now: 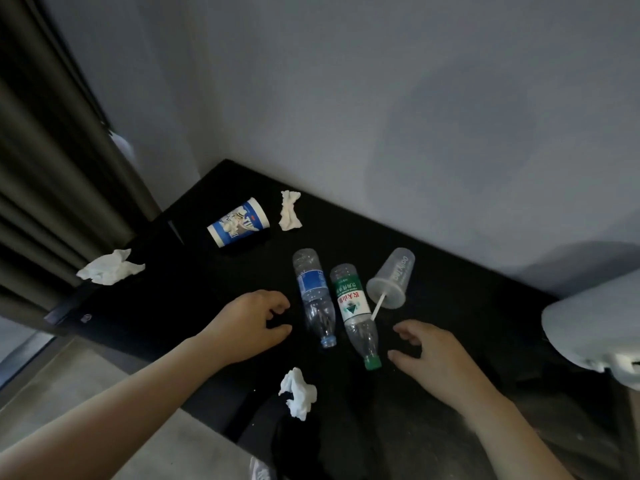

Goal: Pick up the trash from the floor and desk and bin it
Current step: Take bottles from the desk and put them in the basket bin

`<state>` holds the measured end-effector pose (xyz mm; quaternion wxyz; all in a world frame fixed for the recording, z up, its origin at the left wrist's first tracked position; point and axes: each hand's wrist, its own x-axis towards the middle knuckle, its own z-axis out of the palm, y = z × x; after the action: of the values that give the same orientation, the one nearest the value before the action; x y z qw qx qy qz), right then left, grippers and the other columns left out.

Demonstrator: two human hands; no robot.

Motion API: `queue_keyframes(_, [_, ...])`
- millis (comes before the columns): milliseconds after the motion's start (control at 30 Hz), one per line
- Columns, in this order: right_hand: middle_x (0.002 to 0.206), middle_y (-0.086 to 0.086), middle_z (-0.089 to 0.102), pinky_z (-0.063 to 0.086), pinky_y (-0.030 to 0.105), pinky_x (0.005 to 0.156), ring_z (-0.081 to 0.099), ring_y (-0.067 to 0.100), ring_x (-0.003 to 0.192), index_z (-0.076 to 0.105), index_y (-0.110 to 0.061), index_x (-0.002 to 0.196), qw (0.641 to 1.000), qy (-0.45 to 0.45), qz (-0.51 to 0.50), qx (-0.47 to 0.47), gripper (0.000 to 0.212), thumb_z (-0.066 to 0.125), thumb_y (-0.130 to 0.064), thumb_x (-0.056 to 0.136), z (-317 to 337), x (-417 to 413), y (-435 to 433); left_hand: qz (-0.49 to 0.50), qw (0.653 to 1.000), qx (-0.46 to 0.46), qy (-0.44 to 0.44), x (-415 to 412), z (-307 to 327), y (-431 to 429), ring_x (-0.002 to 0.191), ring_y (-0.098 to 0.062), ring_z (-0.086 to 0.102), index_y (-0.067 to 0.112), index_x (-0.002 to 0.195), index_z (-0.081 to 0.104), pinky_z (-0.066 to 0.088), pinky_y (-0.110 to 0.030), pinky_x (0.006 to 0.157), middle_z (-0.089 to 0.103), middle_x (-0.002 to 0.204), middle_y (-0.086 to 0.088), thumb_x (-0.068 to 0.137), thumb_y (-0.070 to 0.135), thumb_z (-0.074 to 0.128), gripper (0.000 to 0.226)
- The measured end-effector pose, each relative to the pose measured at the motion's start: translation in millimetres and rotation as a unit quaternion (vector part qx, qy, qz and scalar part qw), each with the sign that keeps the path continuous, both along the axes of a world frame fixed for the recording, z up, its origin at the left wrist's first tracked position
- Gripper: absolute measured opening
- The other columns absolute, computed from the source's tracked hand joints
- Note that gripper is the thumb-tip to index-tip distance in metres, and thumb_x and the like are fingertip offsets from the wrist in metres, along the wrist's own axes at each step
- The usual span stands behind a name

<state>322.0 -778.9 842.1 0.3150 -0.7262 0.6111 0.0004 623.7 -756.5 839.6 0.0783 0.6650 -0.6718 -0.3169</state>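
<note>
Head view: black desk (460, 271) littered with trash. Two clear, empty-looking plastic bottles lie side by side mid-desk, the blue-label bottle (313, 296) blue-capped, the green-label bottle (353, 306) green-capped. A clear plastic cup (393, 278) with a white straw (378, 306) lies tipped beside them. A blue-white paper cup (238, 222) lies on its side farther back. Crumpled white tissues: back tissue (290, 210), left-edge tissue (109, 267), front tissue (298, 393). Left hand (252, 325) and right hand (433, 355) flank the bottles, fingers loosely curled, holding nothing.

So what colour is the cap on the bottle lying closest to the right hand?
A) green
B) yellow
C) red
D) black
A: the green-label bottle, lying on the desk next to the right hand, has a green cap on its end.
</note>
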Motion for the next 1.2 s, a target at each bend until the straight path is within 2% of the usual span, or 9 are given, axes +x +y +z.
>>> queue_keyframes(167, [0.107, -0.017, 0.051, 0.042, 0.017, 0.085, 0.051, 0.000, 0.103, 0.055, -0.033, 0.123, 0.999, -0.012, -0.009, 0.033, 0.042, 0.068, -0.040, 0.084, -23.2, 12.1, -10.9, 0.016, 1.000, 0.022, -0.015, -2.4, -23.4, -19.0, 0.101, -0.003, 0.056, 0.028, 0.127, 0.052, 0.051, -0.023, 0.088, 0.058, 0.119, 0.009, 0.085, 0.040, 0.066, 0.045])
queue_keyframes(333, [0.112, -0.006, 0.059, 0.044, 0.021, 0.079, 0.051, 0.005, 0.094, 0.057, -0.027, 0.118, 0.998, -0.009, -0.036, 0.057, 0.036, 0.068, -0.035, 0.085, -55.9, 19.4, -30.0, 0.049, 0.997, 0.058, -0.013, -15.5, -51.7, -41.1, 0.100, -0.008, 0.057, 0.022, 0.132, 0.048, 0.051, -0.026, 0.087, 0.058, 0.122, 0.002, 0.085, 0.044, 0.065, 0.055])
queue_keyframes(533, [0.124, 0.008, 0.059, 0.049, 0.033, 0.091, 0.058, 0.021, 0.113, 0.050, -0.012, 0.128, 0.992, 0.017, -0.077, 0.098, 0.054, 0.068, -0.039, 0.084, -93.0, 19.4, -45.3, 0.109, 0.992, 0.066, 0.014, -46.9, -84.4, -75.1, 0.105, -0.018, 0.057, 0.016, 0.120, 0.051, 0.049, -0.029, 0.083, 0.057, 0.116, -0.005, 0.081, 0.045, 0.068, 0.051])
queue_keyframes(633, [0.124, 0.008, 0.058, 0.049, 0.032, 0.088, 0.058, 0.021, 0.113, 0.049, -0.011, 0.128, 0.992, 0.009, -0.077, 0.104, 0.059, 0.068, -0.043, 0.083, -105.0, 19.3, -49.3, 0.147, 0.985, 0.085, -0.007, -59.8, -97.8, -94.6, 0.106, -0.025, 0.056, 0.011, 0.128, 0.045, 0.051, -0.039, 0.087, 0.051, 0.121, -0.011, 0.078, 0.048, 0.069, 0.067])
queue_keyframes(800, [0.123, 0.008, 0.057, 0.048, 0.032, 0.086, 0.058, 0.022, 0.111, 0.047, -0.009, 0.129, 0.990, -0.006, -0.078, 0.115, 0.062, 0.068, -0.045, 0.083, -116.8, 20.3, -55.6, 0.239, 0.963, 0.128, -0.015, -74.2, -114.4, -116.8, 0.111, -0.031, 0.054, 0.007, 0.143, 0.021, 0.051, -0.042, 0.089, 0.041, 0.130, -0.017, 0.072, 0.051, 0.075, 0.100])
queue_keyframes(900, [0.119, 0.006, 0.060, 0.050, 0.032, 0.086, 0.059, 0.021, 0.108, 0.049, -0.012, 0.126, 0.988, -0.017, -0.071, 0.139, 0.055, 0.068, -0.042, 0.084, -122.7, 19.2, -58.5, 0.267, 0.954, 0.139, 0.009, -76.4, -125.0, -118.1, 0.113, -0.031, 0.054, 0.007, 0.146, 0.013, 0.050, -0.041, 0.090, 0.040, 0.134, -0.018, 0.070, 0.047, 0.079, 0.108])
queue_keyframes(1000, [0.114, 0.003, 0.063, 0.050, 0.025, 0.078, 0.061, 0.017, 0.101, 0.049, -0.014, 0.126, 0.983, -0.048, -0.083, 0.156, 0.051, 0.069, -0.036, 0.084, -129.5, 17.8, -56.2, 0.290, 0.945, 0.140, 0.053, -73.8, -132.8, -110.6, 0.109, -0.029, 0.056, 0.008, 0.145, 0.015, 0.052, -0.042, 0.087, 0.045, 0.130, -0.016, 0.069, 0.038, 0.080, 0.105])
queue_keyframes(1100, [0.097, -0.004, 0.061, 0.040, 0.011, 0.058, 0.059, 0.009, 0.086, 0.046, -0.016, 0.129, 0.976, -0.084, -0.100, 0.173, 0.056, 0.072, -0.031, 0.081, -136.3, 18.1, -49.5, 0.285, 0.946, 0.141, 0.067, -68.4, -136.7, -99.2, 0.108, -0.029, 0.057, 0.009, 0.145, 0.015, 0.053, -0.047, 0.089, 0.048, 0.129, -0.016, 0.068, 0.028, 0.081, 0.103])
queue_keyframes(1200, [0.092, -0.009, 0.060, 0.040, 0.010, 0.057, 0.061, 0.006, 0.083, 0.044, -0.022, 0.128, 0.966, -0.111, -0.129, 0.196, 0.064, 0.077, -0.032, 0.074, -140.5, 20.2, -42.0, 0.292, 0.943, 0.140, 0.081, -60.0, -138.1, -86.9, 0.108, -0.028, 0.057, 0.011, 0.143, 0.021, 0.052, -0.045, 0.089, 0.048, 0.128, -0.014, 0.069, 0.028, 0.081, 0.097])
